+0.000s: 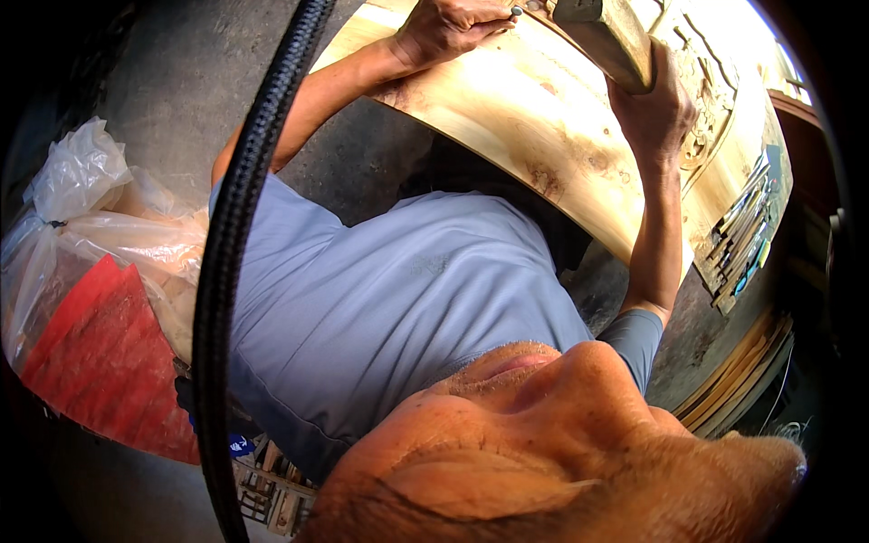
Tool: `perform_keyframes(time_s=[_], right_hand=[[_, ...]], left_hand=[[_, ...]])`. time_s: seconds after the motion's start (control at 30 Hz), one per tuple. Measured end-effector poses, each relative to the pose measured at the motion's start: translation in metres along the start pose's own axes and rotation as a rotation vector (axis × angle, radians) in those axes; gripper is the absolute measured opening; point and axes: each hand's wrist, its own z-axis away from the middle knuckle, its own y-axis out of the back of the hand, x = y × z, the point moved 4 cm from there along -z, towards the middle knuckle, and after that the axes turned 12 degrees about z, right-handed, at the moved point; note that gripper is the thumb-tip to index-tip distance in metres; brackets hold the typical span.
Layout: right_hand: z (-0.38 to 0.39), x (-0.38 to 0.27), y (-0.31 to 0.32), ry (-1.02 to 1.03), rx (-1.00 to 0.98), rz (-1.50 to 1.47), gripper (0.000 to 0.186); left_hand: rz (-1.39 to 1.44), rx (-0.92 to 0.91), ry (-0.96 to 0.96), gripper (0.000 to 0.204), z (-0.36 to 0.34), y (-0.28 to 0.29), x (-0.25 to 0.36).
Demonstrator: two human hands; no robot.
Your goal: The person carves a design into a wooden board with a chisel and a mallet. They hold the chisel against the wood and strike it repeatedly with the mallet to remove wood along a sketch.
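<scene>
At the top of the view, my left hand (pixel 445 29) is closed around a chisel (pixel 517 11), of which only the rounded grey metal end shows past the fingers. My right hand (pixel 659 110), to the right, grips a wooden mallet (pixel 608 38) with a blocky, worn head. The mallet head is raised to the right of the chisel end, apart from it. Both hands are over a pale wooden board (pixel 534 118) with darker knots. Carved relief (pixel 711 100) shows on wood beyond my right hand. The chisel's cutting end is hidden.
Several carving tools (pixel 742 240) lie in a row at the right end of the work surface. Curved wooden strips (pixel 738 371) are stacked below them. Left of me sit a tied clear plastic bag (pixel 86 181) and a red sheet (pixel 104 353). A black braided cable (pixel 237 217) crosses the view.
</scene>
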Motion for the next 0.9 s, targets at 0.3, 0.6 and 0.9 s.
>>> perform_keyframes(time_s=[0.3, 0.6, 0.9], right_hand=[[-0.016, -0.007, 0.016, 0.011, 0.135, -0.024, 0.053], [-0.02, -0.022, -0.006, 0.195, 0.05, 0.03, 0.025], [-0.009, 0.02, -0.002, 0.018, -0.032, 0.2, 0.054]], left_hand=[[0.025, 0.003, 0.001, 0.01, -0.003, 0.002, 0.005], [-0.108, -0.168, 0.072, 0.007, 0.007, -0.006, 0.006], [-0.207, -0.026, -0.122, 0.014, 0.002, 0.008, 0.008]])
